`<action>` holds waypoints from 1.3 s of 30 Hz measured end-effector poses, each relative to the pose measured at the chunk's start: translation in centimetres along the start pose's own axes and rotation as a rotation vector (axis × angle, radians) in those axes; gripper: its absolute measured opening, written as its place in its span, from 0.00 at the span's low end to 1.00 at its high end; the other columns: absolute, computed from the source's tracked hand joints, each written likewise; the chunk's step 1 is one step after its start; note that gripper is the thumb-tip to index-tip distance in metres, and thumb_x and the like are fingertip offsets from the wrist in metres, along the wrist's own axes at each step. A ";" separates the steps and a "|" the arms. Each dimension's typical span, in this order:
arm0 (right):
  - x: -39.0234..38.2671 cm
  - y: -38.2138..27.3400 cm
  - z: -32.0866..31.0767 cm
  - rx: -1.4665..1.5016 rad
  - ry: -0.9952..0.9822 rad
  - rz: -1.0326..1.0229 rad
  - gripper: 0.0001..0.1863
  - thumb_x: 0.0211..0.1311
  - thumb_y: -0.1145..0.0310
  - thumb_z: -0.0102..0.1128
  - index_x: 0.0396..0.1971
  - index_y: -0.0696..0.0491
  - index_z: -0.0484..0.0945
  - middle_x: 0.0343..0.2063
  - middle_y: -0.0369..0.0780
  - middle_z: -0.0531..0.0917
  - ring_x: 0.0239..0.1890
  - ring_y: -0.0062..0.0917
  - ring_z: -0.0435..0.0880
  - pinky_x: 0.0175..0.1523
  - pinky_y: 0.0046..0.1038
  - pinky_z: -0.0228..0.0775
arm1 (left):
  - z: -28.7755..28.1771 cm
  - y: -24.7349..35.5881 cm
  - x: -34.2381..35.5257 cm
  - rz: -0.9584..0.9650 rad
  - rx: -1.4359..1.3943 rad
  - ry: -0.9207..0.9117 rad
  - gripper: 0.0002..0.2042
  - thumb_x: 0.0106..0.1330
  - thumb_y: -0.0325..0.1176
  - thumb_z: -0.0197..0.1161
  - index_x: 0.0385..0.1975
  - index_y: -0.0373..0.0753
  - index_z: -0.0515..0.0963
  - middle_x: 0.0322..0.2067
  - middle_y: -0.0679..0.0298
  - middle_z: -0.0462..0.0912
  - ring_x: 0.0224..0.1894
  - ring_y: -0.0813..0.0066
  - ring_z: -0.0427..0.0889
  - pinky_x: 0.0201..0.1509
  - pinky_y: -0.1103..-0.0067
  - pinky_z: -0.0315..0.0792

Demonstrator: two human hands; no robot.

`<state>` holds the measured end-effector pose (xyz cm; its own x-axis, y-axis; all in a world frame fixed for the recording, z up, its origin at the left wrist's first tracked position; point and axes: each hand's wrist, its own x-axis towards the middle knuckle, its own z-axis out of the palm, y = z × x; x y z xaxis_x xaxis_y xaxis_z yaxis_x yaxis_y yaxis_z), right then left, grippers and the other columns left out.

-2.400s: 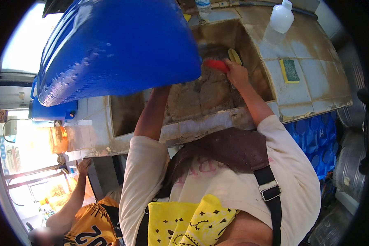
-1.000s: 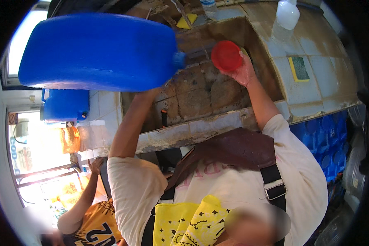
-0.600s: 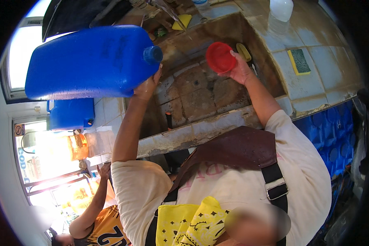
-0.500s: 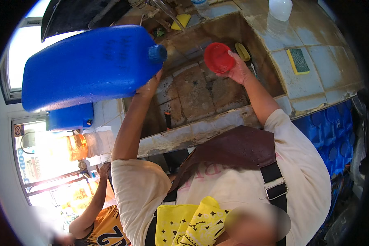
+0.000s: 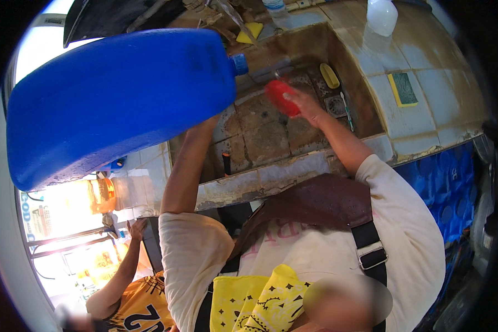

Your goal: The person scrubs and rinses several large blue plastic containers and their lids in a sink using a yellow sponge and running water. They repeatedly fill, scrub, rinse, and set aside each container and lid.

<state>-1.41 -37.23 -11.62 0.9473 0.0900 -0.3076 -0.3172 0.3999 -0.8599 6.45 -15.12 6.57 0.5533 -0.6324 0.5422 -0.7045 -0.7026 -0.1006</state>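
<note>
A large blue plastic jerry can (image 5: 122,99) lies on its side in the air, its blue cap (image 5: 239,64) toward the sink. My left hand (image 5: 206,124) holds it from below near the capped end; the fingers are hidden behind the can. Over the sink (image 5: 310,176), my right hand (image 5: 304,106) grips a small red bowl (image 5: 281,98), tipped so that mostly its outer side shows. A little water glints just above the bowl, below the tap (image 5: 232,17).
A yellow sponge (image 5: 250,33) lies by the tap. In the sink are a yellow oblong thing (image 5: 330,76), a toothbrush (image 5: 347,110) and a black-handled tool (image 5: 227,164). A green-and-yellow sponge (image 5: 403,89) and a white bottle (image 5: 382,19) occupy the right counter. Another person (image 5: 128,296) is at lower left.
The jerry can has swung closer, its cap moving right and its far end dropping. My right hand has lowered slightly and moved left, tipping the red bowl from open-side-up to side-on.
</note>
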 end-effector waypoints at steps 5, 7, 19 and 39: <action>0.8 -0.6 8.0 -0.083 -0.010 -0.443 0.34 0.65 0.53 0.55 0.67 0.47 0.56 0.60 0.40 0.67 0.58 0.24 0.69 0.56 0.29 0.67 | -2.2 1.7 2.0 -0.175 -0.208 -0.016 0.13 0.67 0.36 0.56 0.42 0.32 0.71 0.25 0.61 0.79 0.32 0.67 0.78 0.42 0.74 0.71; 1.3 -1.9 10.8 -0.155 0.019 -0.690 0.34 0.66 0.56 0.55 0.68 0.47 0.54 0.62 0.42 0.63 0.61 0.26 0.64 0.60 0.29 0.63 | -3.6 1.3 3.1 -0.284 -0.325 0.012 0.13 0.67 0.35 0.56 0.43 0.32 0.70 0.24 0.61 0.79 0.32 0.68 0.78 0.42 0.75 0.70; -0.5 -10.7 15.6 -0.962 0.126 -1.306 0.30 0.59 0.63 0.60 0.63 0.43 0.66 0.64 0.44 0.62 0.63 0.44 0.59 0.66 0.42 0.52 | -7.4 -3.4 3.6 -0.525 -1.085 0.628 0.15 0.69 0.29 0.53 0.48 0.32 0.56 0.24 0.60 0.76 0.29 0.74 0.77 0.39 0.78 0.71; -5.3 -2.5 11.3 -1.390 0.106 -0.859 0.12 0.61 0.72 0.57 0.45 0.57 0.77 0.47 0.46 0.77 0.51 0.40 0.74 0.55 0.34 0.66 | -15.5 -37.7 1.1 -0.865 -1.351 0.861 0.20 0.66 0.40 0.55 0.44 0.25 0.69 0.33 0.54 0.81 0.32 0.61 0.81 0.39 0.71 0.79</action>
<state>-5.15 -28.41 -3.21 0.8685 0.2050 0.4514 0.4196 -0.7887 -0.4492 26.72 15.71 23.84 0.8677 0.3589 0.3439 -0.4538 0.2894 0.8428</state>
